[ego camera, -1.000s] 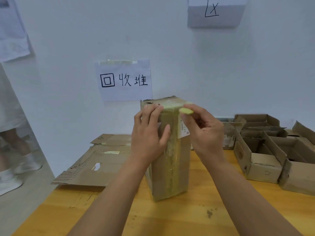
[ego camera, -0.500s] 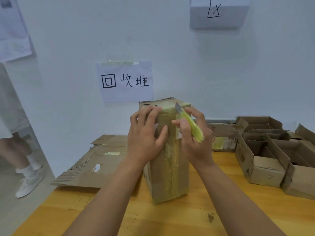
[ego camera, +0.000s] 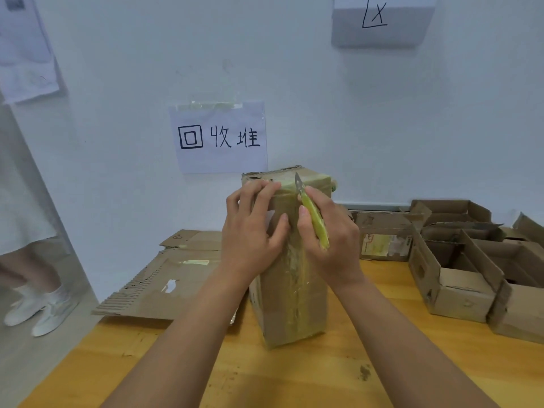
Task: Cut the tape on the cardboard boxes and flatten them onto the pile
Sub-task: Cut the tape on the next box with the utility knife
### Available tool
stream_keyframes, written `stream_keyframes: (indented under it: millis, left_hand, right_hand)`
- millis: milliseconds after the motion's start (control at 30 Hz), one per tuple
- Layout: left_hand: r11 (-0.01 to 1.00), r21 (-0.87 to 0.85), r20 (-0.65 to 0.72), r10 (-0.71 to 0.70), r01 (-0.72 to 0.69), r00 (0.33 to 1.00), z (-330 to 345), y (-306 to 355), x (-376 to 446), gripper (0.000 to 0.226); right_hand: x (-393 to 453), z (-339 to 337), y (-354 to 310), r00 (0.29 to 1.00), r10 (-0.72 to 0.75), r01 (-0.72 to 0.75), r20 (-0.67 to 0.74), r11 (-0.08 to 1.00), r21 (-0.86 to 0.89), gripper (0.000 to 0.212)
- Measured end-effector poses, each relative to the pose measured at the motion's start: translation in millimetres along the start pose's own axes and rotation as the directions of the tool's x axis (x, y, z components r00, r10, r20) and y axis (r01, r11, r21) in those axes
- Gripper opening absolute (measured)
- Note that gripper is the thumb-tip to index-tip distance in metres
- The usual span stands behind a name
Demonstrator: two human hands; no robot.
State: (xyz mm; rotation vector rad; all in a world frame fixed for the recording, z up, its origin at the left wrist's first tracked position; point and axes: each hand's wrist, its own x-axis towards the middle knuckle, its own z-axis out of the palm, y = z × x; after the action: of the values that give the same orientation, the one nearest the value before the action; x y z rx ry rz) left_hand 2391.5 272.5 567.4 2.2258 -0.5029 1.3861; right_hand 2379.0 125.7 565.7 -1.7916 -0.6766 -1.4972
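A tall cardboard box (ego camera: 291,307) stands upright on the wooden table (ego camera: 294,375), with yellowish clear tape running down its near face and over its top. My left hand (ego camera: 253,231) grips the box's upper left side, fingers curled over the edge. My right hand (ego camera: 329,240) holds a yellow-green utility knife (ego camera: 314,219); its blade points up and lies against the tape near the box's top edge. A pile of flattened cardboard (ego camera: 164,278) lies on the table to the left, behind the box.
Several open cardboard boxes (ego camera: 459,260) crowd the right side of the table. A paper sign (ego camera: 219,136) hangs on the white wall behind. A person's legs and white shoes (ego camera: 41,307) are on the floor at the far left.
My right hand turned the knife so its blade came out and rose to the tape at the box's top edge. My left hand kept its grip on the box.
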Motion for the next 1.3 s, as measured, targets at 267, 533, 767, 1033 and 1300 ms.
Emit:
stream_keyframes:
  millis: [267, 533, 767, 1033, 1300]
  left_hand:
    - [1.0, -0.003, 0.016, -0.011, 0.011, 1.0, -0.8, -0.6, 0.4, 0.051]
    - [1.0, -0.008, 0.022, -0.014, 0.014, 1.0, 1.2, 0.2, -0.7, 0.051]
    - [1.0, -0.004, 0.022, 0.0, 0.001, 1.0, 1.7, -1.2, -1.7, 0.051]
    - [1.0, 0.006, 0.044, 0.004, -0.004, 0.999, 1.5, -3.5, -3.1, 0.051]
    - [1.0, 0.0, 0.049, 0.012, -0.012, 0.999, 2.4, -3.3, -3.1, 0.051]
  right_hand:
    - [-6.7, 1.4, 3.1, 0.997, -0.057, 0.059, 0.046, 0.997, -0.041, 0.031]
    - [-14.7, 2.3, 3.4, 0.996, -0.054, 0.059, 0.074, 0.997, -0.059, 0.03]
    - [-23.0, 3.0, 2.6, 0.996, -0.06, 0.065, 0.069, 0.995, -0.078, 0.029]
    - [-33.3, 3.6, 4.2, 0.995, -0.035, 0.044, 0.092, 0.994, -0.101, 0.031]
    - [-45.6, 1.9, 6.7, 0.994, -0.047, 0.061, 0.097, 0.986, -0.153, 0.029]
